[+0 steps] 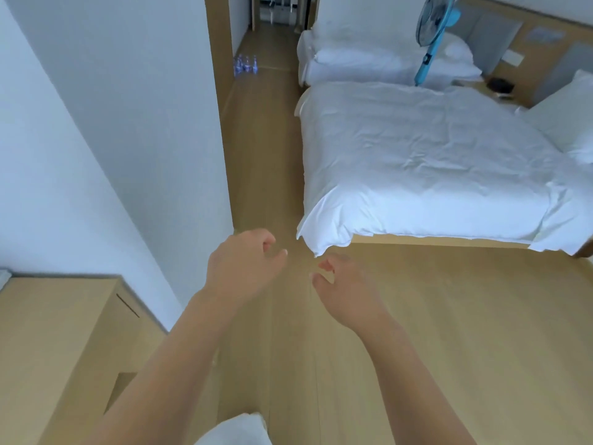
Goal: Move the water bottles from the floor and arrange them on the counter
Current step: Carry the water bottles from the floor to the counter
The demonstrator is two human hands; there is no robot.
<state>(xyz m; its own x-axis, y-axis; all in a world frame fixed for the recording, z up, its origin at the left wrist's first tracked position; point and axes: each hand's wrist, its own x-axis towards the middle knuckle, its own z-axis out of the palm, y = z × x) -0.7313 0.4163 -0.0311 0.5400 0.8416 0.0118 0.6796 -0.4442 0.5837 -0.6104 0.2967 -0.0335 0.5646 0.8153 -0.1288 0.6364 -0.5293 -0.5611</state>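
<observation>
in the head view both bare arms reach forward over the wooden floor (417,332). the left hand (244,261) hangs with its fingers loosely curled and nothing in them; the right hand (345,284), just beside it, is the same, fingers relaxed and bent, holding nothing. the two hands are close together but apart. the water bottles (245,64) stand in a small cluster on the floor far ahead of both hands, well beyond the fingertips, against the foot of the white wall (128,123) in the narrow passage. to the left of the left hand and nearer the body is a light wooden counter (54,332). ahead and to the right of the right hand is a bed with white bedding (433,162), a second bed (369,56) beyond it, and a blue standing fan (433,30).
</observation>
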